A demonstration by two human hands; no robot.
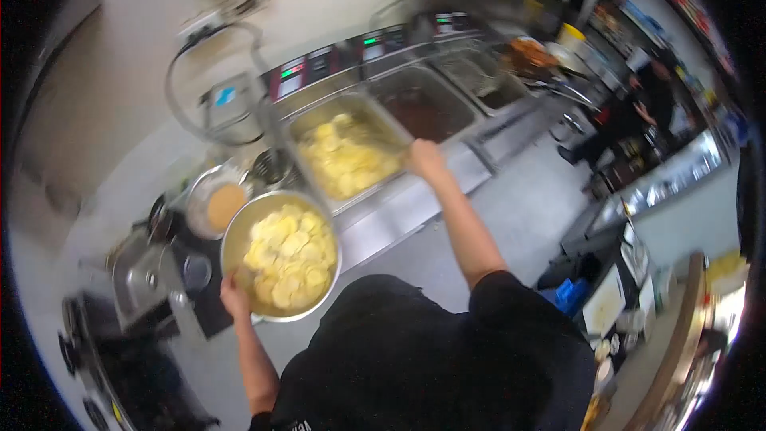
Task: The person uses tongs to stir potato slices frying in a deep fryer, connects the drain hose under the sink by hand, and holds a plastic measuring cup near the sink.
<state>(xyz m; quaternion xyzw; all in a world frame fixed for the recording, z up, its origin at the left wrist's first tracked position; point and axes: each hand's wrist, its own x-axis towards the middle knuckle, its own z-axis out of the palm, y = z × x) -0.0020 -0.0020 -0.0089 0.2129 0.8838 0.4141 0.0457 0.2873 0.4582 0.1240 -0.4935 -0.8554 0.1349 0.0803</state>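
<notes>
My left hand (234,295) is closed on the side of a large metal bowl (227,251), tilted slightly toward me. Round, pale yellow slices (291,251), possibly potato, fill much of the bowl. My right hand (425,161) is closed at the front edge of the nearest fryer vat (319,192). A blurred, thin shape runs from that hand over the vat; I cannot make out what it is. More yellow slices (343,156) lie inside this vat.
Beside it are a second vat with dark liquid (419,108) and a third vat (483,76). Control panels (303,72) line the back. A bowl of beige powder or batter (226,206) sits left. A person in black (638,108) is at far right, near a glass-fronted case (662,180).
</notes>
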